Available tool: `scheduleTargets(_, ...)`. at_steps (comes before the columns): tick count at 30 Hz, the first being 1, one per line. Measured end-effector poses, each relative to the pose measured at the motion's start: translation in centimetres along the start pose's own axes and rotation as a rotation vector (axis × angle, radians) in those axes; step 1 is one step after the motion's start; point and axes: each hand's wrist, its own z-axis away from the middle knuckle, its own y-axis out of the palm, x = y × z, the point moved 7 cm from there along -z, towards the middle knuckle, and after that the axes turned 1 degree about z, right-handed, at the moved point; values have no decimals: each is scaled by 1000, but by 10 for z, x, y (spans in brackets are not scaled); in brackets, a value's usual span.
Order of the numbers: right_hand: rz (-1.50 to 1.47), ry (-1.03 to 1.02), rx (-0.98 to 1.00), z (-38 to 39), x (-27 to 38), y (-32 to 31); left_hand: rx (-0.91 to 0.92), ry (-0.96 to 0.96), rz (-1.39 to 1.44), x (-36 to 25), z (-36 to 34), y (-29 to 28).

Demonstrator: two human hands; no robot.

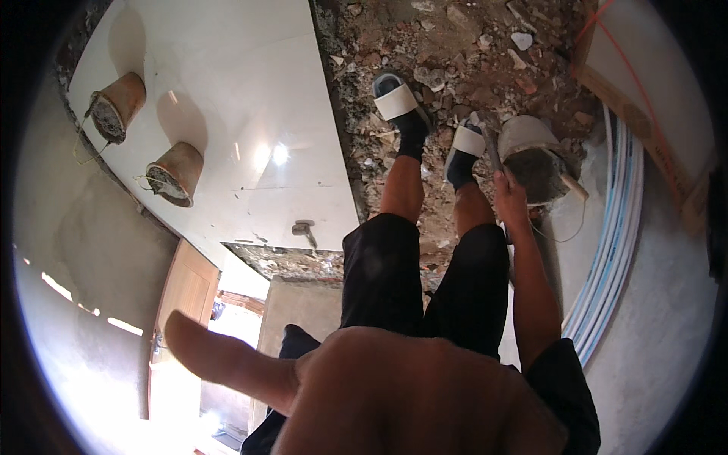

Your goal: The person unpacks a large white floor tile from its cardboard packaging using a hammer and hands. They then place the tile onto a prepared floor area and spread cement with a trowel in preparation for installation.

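Observation:
My left hand point(409, 387) looms very close at the bottom of the head view, with one digit stretched out to the left. Its other fingers are mostly hidden, and I see nothing held in it. My right hand point(512, 199) is wrapped round the long handle of a hammer-like tool point(494, 148). The tool's far end is beside my right sandal point(468, 140) and a pale bucket point(525, 131). Dark grey stuff fills the bucket, and a wooden handle point(574, 186) sticks out of it. My left sandal point(396, 101) stands on rubble.
Broken brick and stone rubble point(462, 45) covers the ground ahead. On the large white panel point(250, 98) at left stand two stained buckets point(130, 95) and a small hammer-shaped tool point(304, 230). White pipes point(614, 250) run along the right; a wooden door point(186, 284) is lower left.

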Motion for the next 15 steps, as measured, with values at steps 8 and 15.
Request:
scheduleTargets(8, 149, 35, -33, 29, -28, -12, 35, -72, -297, 20, 24, -64)
scheduleTargets(15, -174, 40, 31, 107, -64, -23, -789, -402, -1194, -48, 150, -276)
